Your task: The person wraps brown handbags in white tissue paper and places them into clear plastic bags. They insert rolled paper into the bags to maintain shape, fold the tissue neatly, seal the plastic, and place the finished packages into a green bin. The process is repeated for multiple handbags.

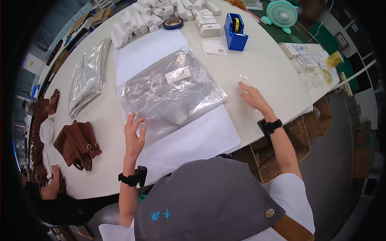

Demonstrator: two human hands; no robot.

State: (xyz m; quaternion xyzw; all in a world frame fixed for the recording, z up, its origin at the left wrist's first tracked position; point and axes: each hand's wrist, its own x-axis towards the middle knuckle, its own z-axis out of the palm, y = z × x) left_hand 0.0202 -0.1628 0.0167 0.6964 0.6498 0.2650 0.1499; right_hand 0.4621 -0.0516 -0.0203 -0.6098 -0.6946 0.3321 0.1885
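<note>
A clear plastic bag (150, 92) lies crinkled on large white paper sheets (189, 134), bearing a white label (177, 74) and showing something pale inside. At its lower left edge is my left hand (134, 132), fingers spread, holding nothing that I can see. My right hand (253, 98) hovers or rests just beyond the bag's right corner, fingers loosely apart, with small clear scraps (243, 78) by its fingertips; whether it touches them is unclear.
Folded plastic bags (86, 76) and brown leather bags (76, 142) lie left, near a co-worker's hand (54, 172). At the back are white rolls (128, 28), a tape roll (173, 24), label stacks (209, 30), a blue dispenser (236, 40) and a mint fan (281, 16). Cardboard boxes (313, 120) sit right.
</note>
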